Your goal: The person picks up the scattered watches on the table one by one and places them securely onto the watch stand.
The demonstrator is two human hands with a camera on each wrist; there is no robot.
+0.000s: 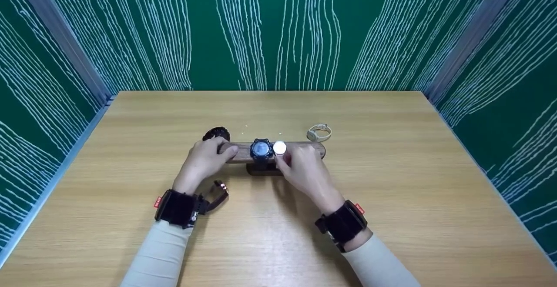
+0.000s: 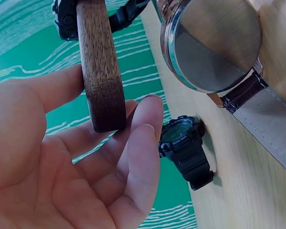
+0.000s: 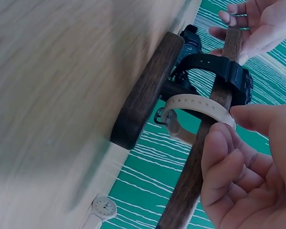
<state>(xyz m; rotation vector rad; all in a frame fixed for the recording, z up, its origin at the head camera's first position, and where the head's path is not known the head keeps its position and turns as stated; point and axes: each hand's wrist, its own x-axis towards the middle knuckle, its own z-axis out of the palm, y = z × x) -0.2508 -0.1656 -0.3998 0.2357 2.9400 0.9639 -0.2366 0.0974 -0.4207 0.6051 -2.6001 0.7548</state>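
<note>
1. Bar of the wooden watch stand runs left to right across the middle of the table, raised on a dark base that sits under its centre.
2. The left hand is at the bar's left end, thumb on one side and fingers curled loosely about the tip; the left wrist view shows the rounded end lying between thumb and fingertips.
3. The right hand is just right of centre, thumb and fingertips pinching the pale-strapped watch, whose beige band loops around the bar.
4. That watch sits touching the right side of a dark blue watch, already wrapped around the bar's middle.
5. The right hand is the nearer one to the pale watch; the left is well along the bar from it.
6. A black watch lies beyond the left end, a white watch beyond the right, a brown-strapped watch near the left wrist.
</note>
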